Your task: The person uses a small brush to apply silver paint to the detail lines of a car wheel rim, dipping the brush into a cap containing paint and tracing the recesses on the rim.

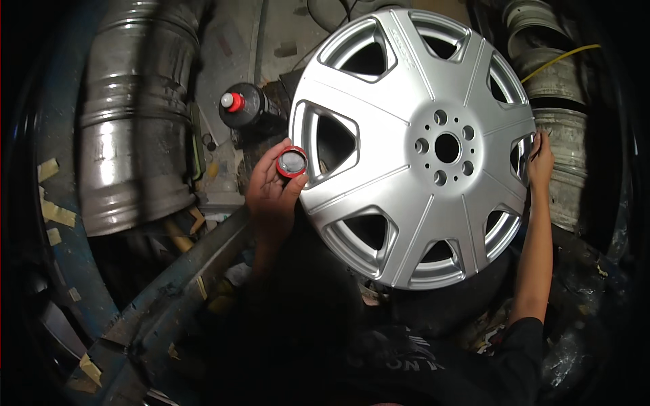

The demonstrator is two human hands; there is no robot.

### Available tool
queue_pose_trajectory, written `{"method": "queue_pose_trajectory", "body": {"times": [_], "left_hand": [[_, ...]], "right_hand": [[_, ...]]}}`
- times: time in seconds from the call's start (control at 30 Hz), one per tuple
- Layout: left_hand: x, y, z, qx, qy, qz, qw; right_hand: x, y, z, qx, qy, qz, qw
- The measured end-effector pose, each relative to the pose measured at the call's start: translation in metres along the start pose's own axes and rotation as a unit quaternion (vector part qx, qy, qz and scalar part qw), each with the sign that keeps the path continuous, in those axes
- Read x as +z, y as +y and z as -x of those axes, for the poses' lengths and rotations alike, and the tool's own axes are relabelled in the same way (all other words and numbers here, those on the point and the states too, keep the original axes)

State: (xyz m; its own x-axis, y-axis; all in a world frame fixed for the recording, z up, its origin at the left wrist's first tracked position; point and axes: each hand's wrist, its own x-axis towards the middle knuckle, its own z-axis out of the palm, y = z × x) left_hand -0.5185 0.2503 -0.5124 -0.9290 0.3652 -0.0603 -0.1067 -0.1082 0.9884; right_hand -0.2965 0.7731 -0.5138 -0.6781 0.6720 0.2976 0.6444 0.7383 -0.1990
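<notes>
A large silver alloy wheel (379,135) with spokes, a ring of bolt holes and a centre bore fills the middle of the view. My left hand (274,186) is closed on a small round red-rimmed container (292,161) with grey inside, at the wheel's left edge. My right hand (540,159) grips the wheel's right edge, fingers curled, partly out of sight. Behind my left hand lies a dark bottle (254,108) with a red and grey cap.
Worn metal wheel barrels (135,155) lie along the left, more (562,183) along the right, with a yellow hose (569,54) across them. A blue metal frame (81,271) with tape scraps runs along the left and foreground. Dark clothing covers the lower middle.
</notes>
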Motion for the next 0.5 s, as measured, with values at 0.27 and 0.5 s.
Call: {"method": "queue_pose_trajectory", "body": {"times": [0.27, 0.5], "left_hand": [[0.018, -0.001, -0.098, 0.042, -0.098, 0.071, 0.992], [0.046, 0.006, -0.152, 0.009, -0.103, 0.024, 0.994]], "right_hand": [[-0.001, -0.004, 0.001, 0.023, -0.024, 0.002, 0.999], [-0.009, -0.018, 0.002, 0.038, -0.053, 0.01, 0.998]]}}
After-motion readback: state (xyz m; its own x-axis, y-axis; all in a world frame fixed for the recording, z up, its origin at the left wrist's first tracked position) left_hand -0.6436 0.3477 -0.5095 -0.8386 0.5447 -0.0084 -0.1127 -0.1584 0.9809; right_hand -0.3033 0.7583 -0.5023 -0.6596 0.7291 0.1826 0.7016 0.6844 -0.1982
